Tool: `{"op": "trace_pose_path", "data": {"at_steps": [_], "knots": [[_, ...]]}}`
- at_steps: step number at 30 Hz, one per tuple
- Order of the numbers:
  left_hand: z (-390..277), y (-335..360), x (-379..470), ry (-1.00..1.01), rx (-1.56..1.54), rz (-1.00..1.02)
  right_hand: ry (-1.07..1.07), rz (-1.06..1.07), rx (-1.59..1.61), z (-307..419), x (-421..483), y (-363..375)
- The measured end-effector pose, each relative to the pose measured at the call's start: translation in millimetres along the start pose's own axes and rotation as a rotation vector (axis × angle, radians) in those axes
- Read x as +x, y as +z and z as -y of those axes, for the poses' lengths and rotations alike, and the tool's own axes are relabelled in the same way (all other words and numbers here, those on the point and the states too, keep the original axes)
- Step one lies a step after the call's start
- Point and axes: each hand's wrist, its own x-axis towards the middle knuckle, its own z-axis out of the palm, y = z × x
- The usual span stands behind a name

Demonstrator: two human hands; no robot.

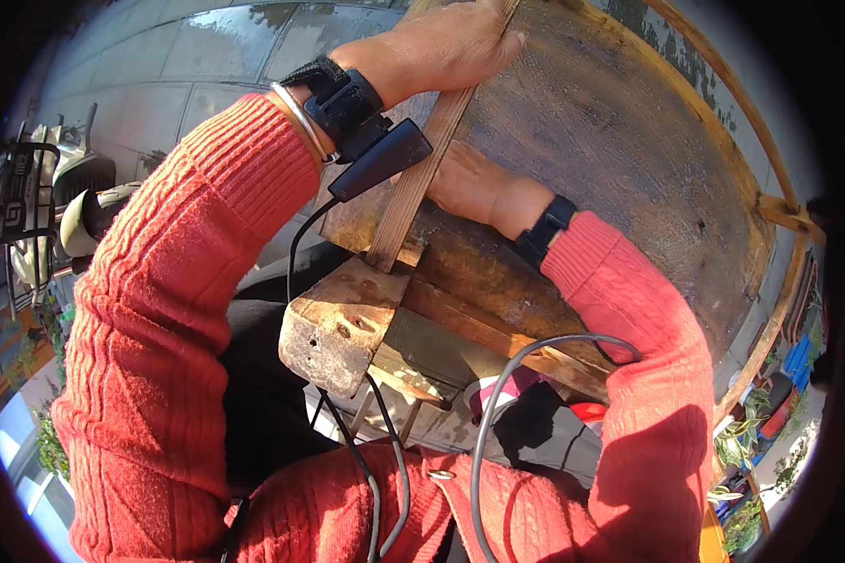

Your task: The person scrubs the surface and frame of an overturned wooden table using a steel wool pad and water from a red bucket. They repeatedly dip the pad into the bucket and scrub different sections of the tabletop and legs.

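Note:
A long narrow wooden strip (422, 176) runs from the top of the view down to a rough wooden block (334, 327) near my body. My left hand (451, 46) is over the strip's upper part, thumb on the right side, its other fingers mostly hidden or cut off by the picture's top. Lower down, my right hand (468, 183) is against the strip's underside; a fingertip shows past its left edge, and the rest of the grip is hidden. Behind both hands is a large, stained wooden board (605, 141) with a worn surface.
A wooden rail (774, 148) curves past the board's right side. Black cables (489, 422) hang from the wrist devices and across my front. Paved floor (211, 49) lies at upper left, with a parked vehicle (77, 211) at far left. Plants (743, 436) stand at lower right.

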Motion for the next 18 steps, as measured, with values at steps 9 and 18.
{"op": "trace_pose_path", "data": {"at_steps": [9, 18], "knots": [[13.9, 9.6, 13.1, 0.437, 0.344, -0.487, -0.146, -0.12, 0.154, 3.5, 11.6, 16.4], [1.2, 2.0, 6.6, 0.038, 0.015, -0.04, -0.023, 0.304, 0.022, 20.6, -72.3, -25.4]]}}
